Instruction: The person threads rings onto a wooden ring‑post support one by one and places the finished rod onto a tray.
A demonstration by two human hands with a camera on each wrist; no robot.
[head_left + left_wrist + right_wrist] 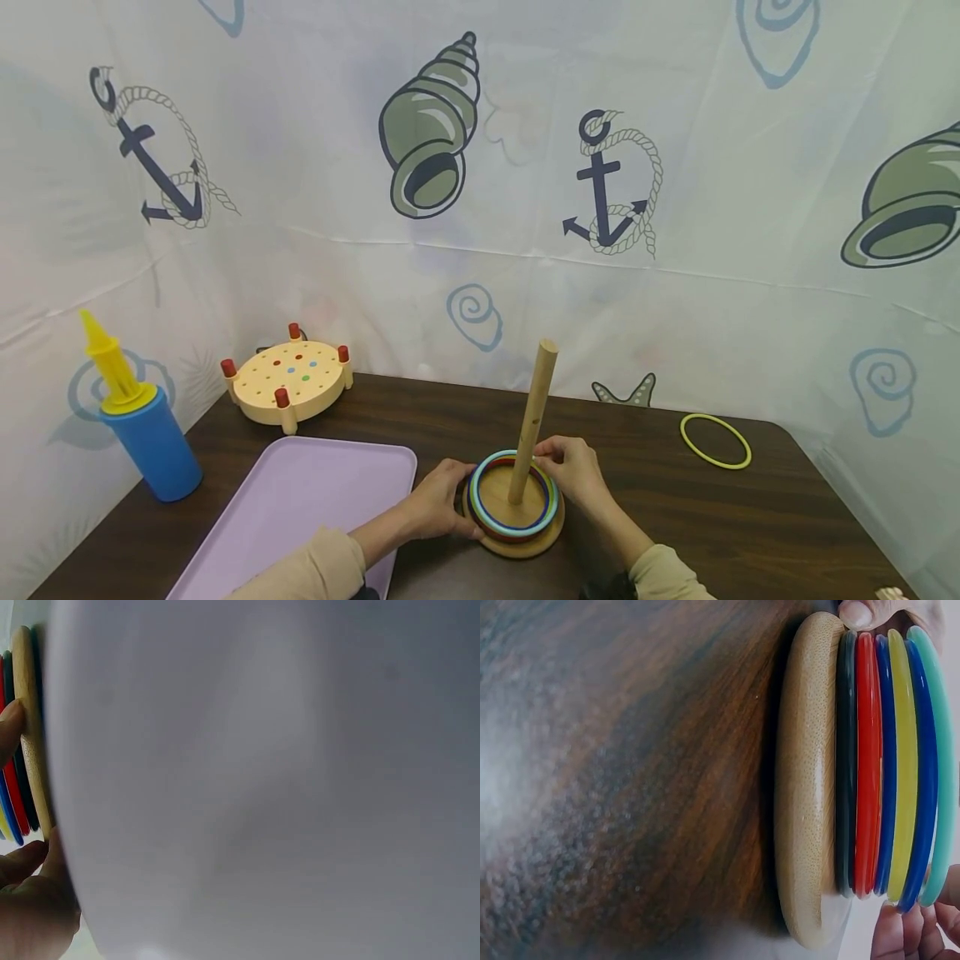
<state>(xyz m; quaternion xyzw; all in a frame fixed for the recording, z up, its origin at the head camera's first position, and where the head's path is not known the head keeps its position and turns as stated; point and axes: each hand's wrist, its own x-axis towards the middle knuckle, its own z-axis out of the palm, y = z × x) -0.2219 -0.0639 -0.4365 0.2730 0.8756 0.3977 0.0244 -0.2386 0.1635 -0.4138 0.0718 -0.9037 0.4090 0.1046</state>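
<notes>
Wooden base (522, 549) ×1, lower centre, left hand (441, 502) gripping; right hand (576, 471) pinching teal ring (946, 765). Right wrist view alone resolves six rings (902, 765).

Between the left hand (437, 504) and the right hand (577, 468) we see glossy plastic rings (901, 769) above a smooth, pale wooden base (804, 787); left of the left hand, a smooth, plastic-looking tray (322, 500); around both, a shiny wood-grain table (750, 525).
</notes>
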